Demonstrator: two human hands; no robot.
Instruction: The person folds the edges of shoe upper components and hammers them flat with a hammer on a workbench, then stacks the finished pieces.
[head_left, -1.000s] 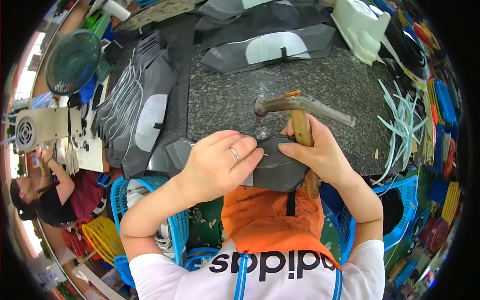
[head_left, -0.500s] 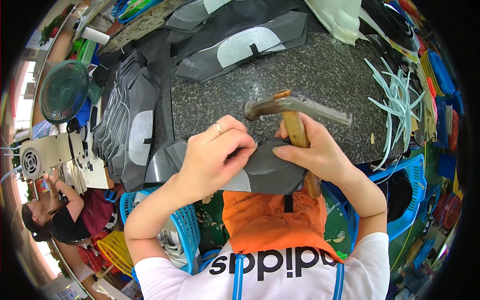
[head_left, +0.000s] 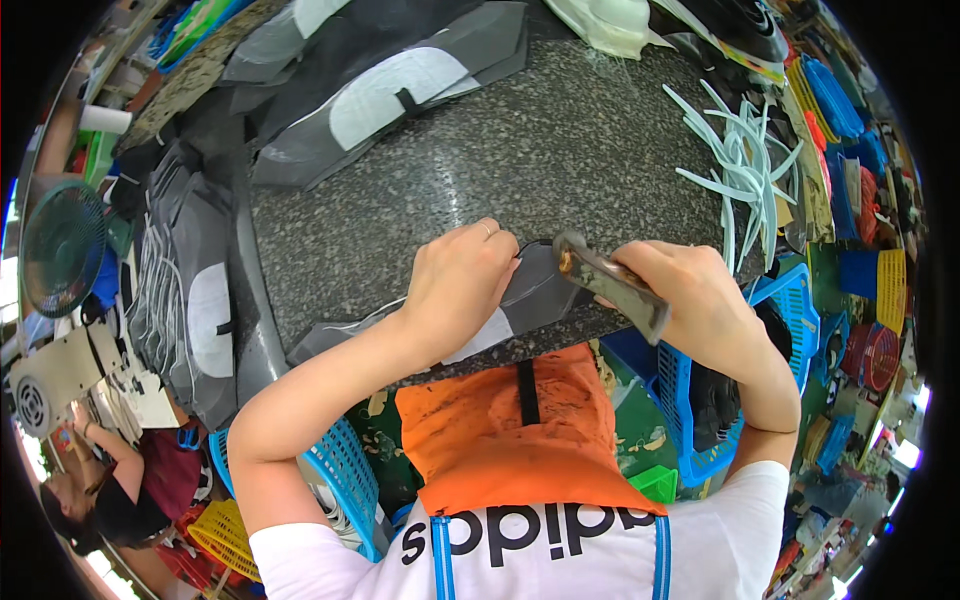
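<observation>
The right hand [head_left: 690, 285] is gripping a hammer [head_left: 612, 285], its fingers curling closed, while the left hand [head_left: 455, 275] is pinching its fingers narrow at a dark gray panel's [head_left: 545, 283] far edge. A stray swing could be bruising those fingertips; a slack pinch could be letting the edge slip. The panel is lying along the stone slab's [head_left: 560, 140] near side, showing a matte surface and pale patch [head_left: 486, 335].

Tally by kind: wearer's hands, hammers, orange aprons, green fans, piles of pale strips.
Left hand plus right hand: 2
Hammer: 1
Orange apron: 1
Green fan: 1
Pile of pale strips: 1
Total: 6
</observation>
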